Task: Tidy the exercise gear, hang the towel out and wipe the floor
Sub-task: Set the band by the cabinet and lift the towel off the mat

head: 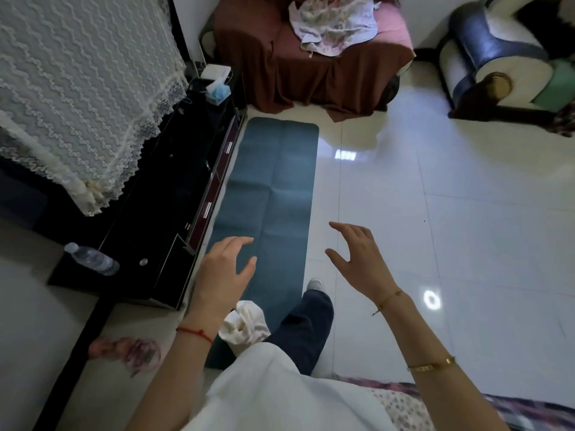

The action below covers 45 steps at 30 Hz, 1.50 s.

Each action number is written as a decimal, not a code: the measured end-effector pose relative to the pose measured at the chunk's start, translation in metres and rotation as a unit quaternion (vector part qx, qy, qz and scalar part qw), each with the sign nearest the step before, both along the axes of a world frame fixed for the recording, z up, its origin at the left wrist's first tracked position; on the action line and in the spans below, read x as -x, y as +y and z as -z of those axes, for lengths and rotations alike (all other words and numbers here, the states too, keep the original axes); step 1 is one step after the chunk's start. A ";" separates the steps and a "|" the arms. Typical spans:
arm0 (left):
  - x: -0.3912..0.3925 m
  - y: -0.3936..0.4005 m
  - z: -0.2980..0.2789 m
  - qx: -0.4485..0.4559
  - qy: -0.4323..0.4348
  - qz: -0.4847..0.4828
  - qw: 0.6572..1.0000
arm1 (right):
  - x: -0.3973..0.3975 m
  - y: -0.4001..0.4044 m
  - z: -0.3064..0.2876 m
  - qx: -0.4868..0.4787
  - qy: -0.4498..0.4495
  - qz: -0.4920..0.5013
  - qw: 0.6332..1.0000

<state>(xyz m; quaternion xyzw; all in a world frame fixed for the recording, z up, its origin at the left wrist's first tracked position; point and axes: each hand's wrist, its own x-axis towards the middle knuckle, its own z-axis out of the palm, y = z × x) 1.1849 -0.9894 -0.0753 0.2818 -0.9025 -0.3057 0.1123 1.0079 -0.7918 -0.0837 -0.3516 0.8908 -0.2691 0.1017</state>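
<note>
Both hands are free and hold nothing: left hand [225, 269] and right hand [357, 259] hover with loose fingers over the near end of the blue mat [273, 194], which lies flat on the floor [435, 213] along the black cabinet [174, 188]. A white towel [245, 325] sits crumpled at the mat's near left corner.

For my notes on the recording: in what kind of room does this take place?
Most likely a home living room: an armchair and a cloth-covered seat stand at the far end, a low black cabinet runs beside an exercise mat laid flat on the glossy tiled floor.
</note>
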 end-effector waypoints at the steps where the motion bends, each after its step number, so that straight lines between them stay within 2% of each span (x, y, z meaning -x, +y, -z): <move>1: 0.018 -0.002 0.002 -0.002 0.000 -0.001 1.000 | 0.018 -0.004 0.002 0.001 0.001 -0.003 1.000; 7: 0.126 -0.027 0.009 -0.010 0.012 -0.043 0.999 | 0.141 -0.043 0.001 -0.016 0.000 -0.038 0.999; 14: 0.225 -0.058 -0.003 -0.021 0.022 -0.118 0.993 | 0.258 -0.111 -0.018 -0.017 0.008 -0.136 0.990; 19: 0.256 -0.073 -0.017 -0.011 0.012 -0.160 0.987 | 0.303 -0.154 -0.021 -0.011 -0.002 -0.189 0.982; 24: 0.267 -0.080 -0.023 0.001 0.010 -0.244 0.970 | 0.332 -0.201 -0.016 -0.024 -0.004 -0.292 0.956; 28: 0.274 -0.069 -0.019 0.008 0.016 -0.347 0.938 | 0.348 -0.237 -0.012 -0.043 0.000 -0.390 0.920; 35: 0.271 -0.035 0.000 -0.014 0.011 -0.518 0.855 | 0.344 -0.286 0.006 -0.056 -0.010 -0.535 0.843; 39: 0.259 -0.030 0.019 -0.026 -0.014 -0.583 0.812 | 0.323 -0.313 0.027 -0.072 -0.010 -0.602 0.795; 45: 0.219 -0.041 0.078 -0.030 -0.059 -0.636 0.769 | 0.275 -0.359 0.076 -0.096 -0.005 -0.661 0.744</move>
